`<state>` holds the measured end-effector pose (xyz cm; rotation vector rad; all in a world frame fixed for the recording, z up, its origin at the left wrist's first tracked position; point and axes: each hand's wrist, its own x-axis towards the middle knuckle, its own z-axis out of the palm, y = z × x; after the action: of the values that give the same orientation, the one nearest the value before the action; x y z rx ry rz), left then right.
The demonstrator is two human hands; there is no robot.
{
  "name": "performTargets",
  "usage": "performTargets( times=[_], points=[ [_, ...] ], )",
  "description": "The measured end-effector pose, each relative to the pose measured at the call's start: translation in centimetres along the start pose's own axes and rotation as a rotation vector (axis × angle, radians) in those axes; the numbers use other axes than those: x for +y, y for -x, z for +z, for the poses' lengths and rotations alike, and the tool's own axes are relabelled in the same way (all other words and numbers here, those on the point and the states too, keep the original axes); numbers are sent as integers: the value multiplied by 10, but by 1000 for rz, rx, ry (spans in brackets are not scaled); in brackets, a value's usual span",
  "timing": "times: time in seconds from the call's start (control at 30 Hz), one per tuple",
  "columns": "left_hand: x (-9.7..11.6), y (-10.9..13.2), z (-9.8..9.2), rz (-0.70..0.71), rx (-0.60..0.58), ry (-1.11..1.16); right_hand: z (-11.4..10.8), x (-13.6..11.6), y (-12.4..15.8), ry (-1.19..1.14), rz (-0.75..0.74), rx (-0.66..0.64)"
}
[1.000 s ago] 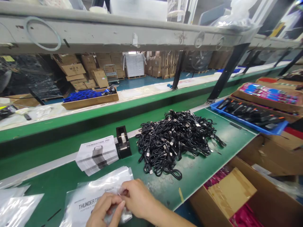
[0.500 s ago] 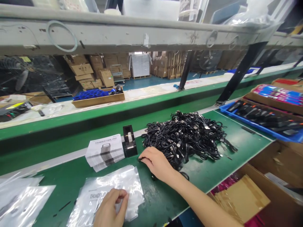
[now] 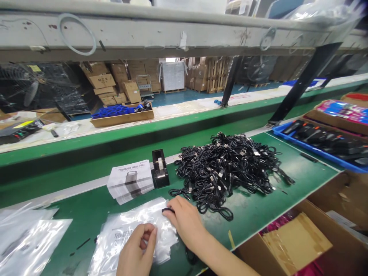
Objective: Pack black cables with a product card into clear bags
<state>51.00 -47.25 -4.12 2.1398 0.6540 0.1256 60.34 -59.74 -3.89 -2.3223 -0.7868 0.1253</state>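
Note:
My right hand (image 3: 185, 222) pinches a black USB cable (image 3: 168, 209); one end pokes out past the fingertips, over the right edge of the clear plastic bags. A dark coil shows below the wrist, perhaps part of the same cable. Over the stack of clear plastic bags (image 3: 115, 251), which have printed leaflets inside or beneath, my left hand (image 3: 137, 247) is closed with thumb and forefinger together. What lies between those fingers, if anything, is hidden. Right of the hands is a big heap of bundled black cables (image 3: 230, 165).
Printed leaflets (image 3: 130, 180) stand stacked beside a black tape dispenser (image 3: 160, 168). More clear bags (image 3: 37, 241) lie at left. A blue tray (image 3: 322, 143) of black devices sits far right, above an open carton (image 3: 299, 237). A shelf beam (image 3: 138, 36) crosses overhead.
My right hand has come from the heap's left edge toward me, to the bags' edge, bringing the cable. My left hand stays over the bags. The view has shifted slightly.

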Motion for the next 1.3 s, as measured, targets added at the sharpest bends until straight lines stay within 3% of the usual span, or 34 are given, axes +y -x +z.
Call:
performTargets(
  times=[0.1, 0.2, 0.33, 0.37, 0.5, 0.53, 0.63, 0.7, 0.87, 1.13, 1.2, 1.3],
  points=[
    [0, 0, 0, -14, -5, 8, -4, 9, 1, 104, -64, 15],
    [0, 0, 1, -3, 6, 13, -10, 16, 4, 182, -35, -5],
    [-1, 0, 2, 9, 12, 8, -25, 12, 17, -42, 33, 51],
    [-1, 0, 2, 14, 6, 7, -29, 10, 23, -142, 22, 2],
    [-3, 1, 1, 26, -11, 11, -35, 11, 45, -379, -191, -446],
    [-2, 1, 1, 24, -10, 12, -34, 14, 46, -358, -186, -445],
    [-2, 1, 1, 26, -7, 13, -31, 21, 41, -251, 6, -155],
    [-2, 1, 1, 66, 8, 30, -29, 21, 35, -261, 48, -56],
    [-3, 0, 5, 116, 71, 139, -15, 9, 31, -152, -89, -124],
    [2, 6, 5, 188, 81, 165, -1, 2, 15, -9, -324, -69],
    [3, 7, 2, 195, 79, 148, -1, -6, 11, -34, -288, -69],
    [4, 5, -7, 212, 74, 130, -7, -22, 9, -260, -157, -91]
  ],
)
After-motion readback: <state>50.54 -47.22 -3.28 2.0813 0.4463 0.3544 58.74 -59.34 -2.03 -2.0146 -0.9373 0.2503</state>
